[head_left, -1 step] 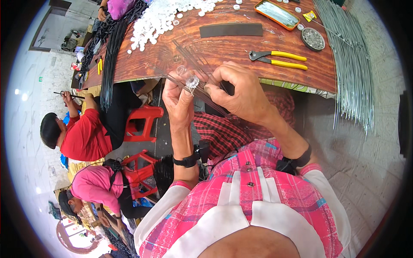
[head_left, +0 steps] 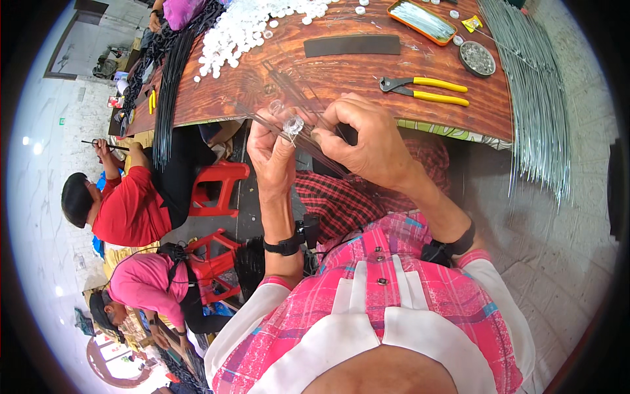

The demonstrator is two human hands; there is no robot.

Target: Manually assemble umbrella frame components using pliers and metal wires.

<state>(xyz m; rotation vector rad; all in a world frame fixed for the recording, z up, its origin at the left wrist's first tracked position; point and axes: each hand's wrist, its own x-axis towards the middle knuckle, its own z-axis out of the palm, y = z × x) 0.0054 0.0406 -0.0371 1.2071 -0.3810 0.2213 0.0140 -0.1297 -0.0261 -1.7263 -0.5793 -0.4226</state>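
Observation:
My left hand (head_left: 272,148) is closed around several thin dark wires (head_left: 256,115) and a clear faceted plastic piece (head_left: 293,125), which sits between thumb and fingers. Another clear, round piece (head_left: 277,107) shows at its fingertips. Just to the right, my right hand (head_left: 367,138) is bent into a pinch, its thumb and fingertips close to the wires and the clear piece. What lies in that pinch is too small to make out. Both hands are raised at the near edge of the wooden table (head_left: 354,72), with the wires slanting across between them.
Yellow-handled pliers (head_left: 426,90), a dark flat strip (head_left: 352,45), a tray of pale rods (head_left: 420,21) and a bowl of small clear pieces (head_left: 477,59) lie on the table. White caps (head_left: 243,33) are heaped left; silvery wires (head_left: 538,111) overhang right. Two people sit left near red stools (head_left: 220,187).

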